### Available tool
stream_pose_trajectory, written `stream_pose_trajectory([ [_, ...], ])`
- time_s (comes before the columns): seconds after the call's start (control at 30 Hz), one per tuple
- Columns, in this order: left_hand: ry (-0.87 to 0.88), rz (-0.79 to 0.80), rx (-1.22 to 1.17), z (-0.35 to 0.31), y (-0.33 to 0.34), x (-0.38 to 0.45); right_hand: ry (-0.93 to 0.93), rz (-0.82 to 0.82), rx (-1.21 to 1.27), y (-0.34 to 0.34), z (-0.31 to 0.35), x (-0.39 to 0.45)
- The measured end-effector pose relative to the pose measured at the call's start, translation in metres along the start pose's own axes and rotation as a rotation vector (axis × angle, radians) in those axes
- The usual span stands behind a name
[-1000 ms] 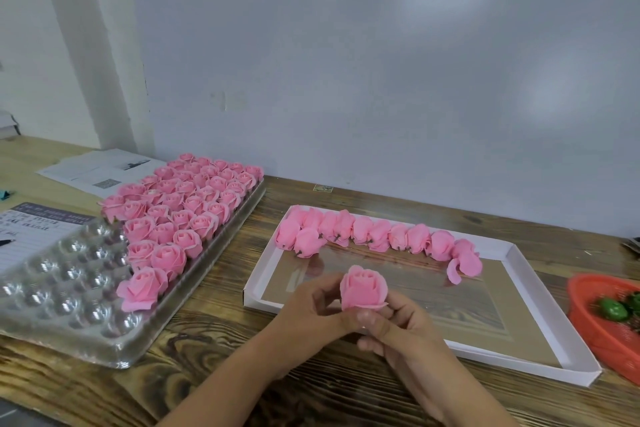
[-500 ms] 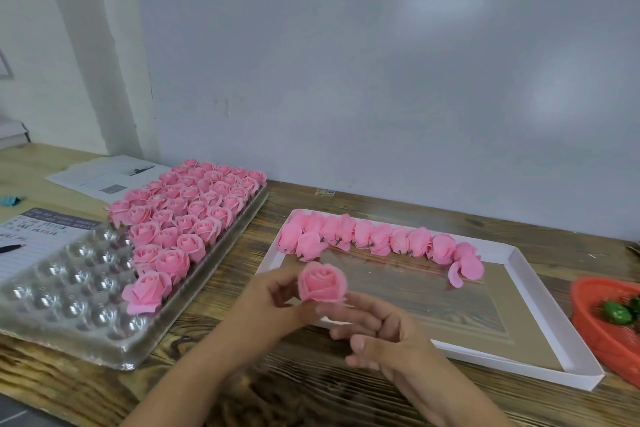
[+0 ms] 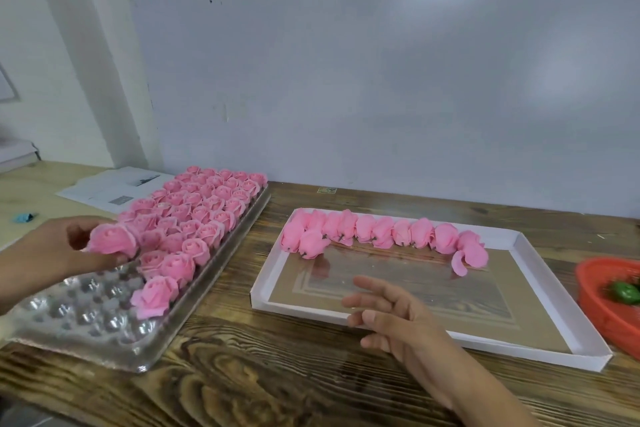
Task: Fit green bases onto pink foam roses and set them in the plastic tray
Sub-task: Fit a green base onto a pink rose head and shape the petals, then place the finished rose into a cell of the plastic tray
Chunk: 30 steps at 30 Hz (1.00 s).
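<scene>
Pinched lightly between thumb and fingertips (image 3: 119, 258) of the left hand (image 3: 52, 253): one pink foam rose (image 3: 112, 240), bloom up, gripped low so the petals stay uncrushed and the underside can seat first; green base beneath it hidden by the fingers, so fitted or not cannot be told. Carried out over the clear plastic tray (image 3: 83, 315), above the bare cups nearest the camera and just beside the filled rows (image 3: 201, 211), presumably to drop into the next free cup. Filling apparently run from the far end toward the near end, hence the empty cups left close at hand. Right hand (image 3: 391, 315) empty, fingers spread and relaxed, held just above the near rim of the white cardboard box lid (image 3: 530, 350), likely free to fetch the next piece. Along that lid's far edge, a line of loose pink roses (image 3: 377, 232) lying on their sides, kept together within easy reach as stock. Further right, at the frame edge, an orange basket (image 3: 595, 291) with a green base (image 3: 625, 292) showing inside, placed on the right hand's side for quick picking. All on a wooden tabletop (image 3: 263, 388).
</scene>
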<state>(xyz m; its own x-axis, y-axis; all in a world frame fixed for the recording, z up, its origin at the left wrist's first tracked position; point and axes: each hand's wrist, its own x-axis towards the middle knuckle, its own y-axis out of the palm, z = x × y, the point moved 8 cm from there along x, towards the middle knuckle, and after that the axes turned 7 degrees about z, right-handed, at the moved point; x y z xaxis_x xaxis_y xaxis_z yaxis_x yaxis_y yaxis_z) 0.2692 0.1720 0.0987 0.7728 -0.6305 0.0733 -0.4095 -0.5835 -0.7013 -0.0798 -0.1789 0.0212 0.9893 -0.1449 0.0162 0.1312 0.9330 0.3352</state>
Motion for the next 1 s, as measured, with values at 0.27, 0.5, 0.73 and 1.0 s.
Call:
stream_pose_trajectory([
  [0.27, -0.085, 0.221, 0.258, 0.131, 0.036, 0.053, -0.012, -0.045, -0.004, -0.007, 0.006, -0.001],
  [0.5, -0.060, 0.330, 0.324, 0.127, 0.043, 0.053, -0.006, -0.054, -0.040, -0.007, 0.005, -0.001],
  [0.73, -0.068, 0.201, 0.635, 0.130, 0.039, 0.059, 0.004, -0.048, -0.048, -0.006, 0.004, -0.002],
  [1.0, -0.089, 0.167, 0.731, 0.137, 0.044, 0.065, 0.003, -0.058, -0.055, -0.008, 0.004, -0.001],
])
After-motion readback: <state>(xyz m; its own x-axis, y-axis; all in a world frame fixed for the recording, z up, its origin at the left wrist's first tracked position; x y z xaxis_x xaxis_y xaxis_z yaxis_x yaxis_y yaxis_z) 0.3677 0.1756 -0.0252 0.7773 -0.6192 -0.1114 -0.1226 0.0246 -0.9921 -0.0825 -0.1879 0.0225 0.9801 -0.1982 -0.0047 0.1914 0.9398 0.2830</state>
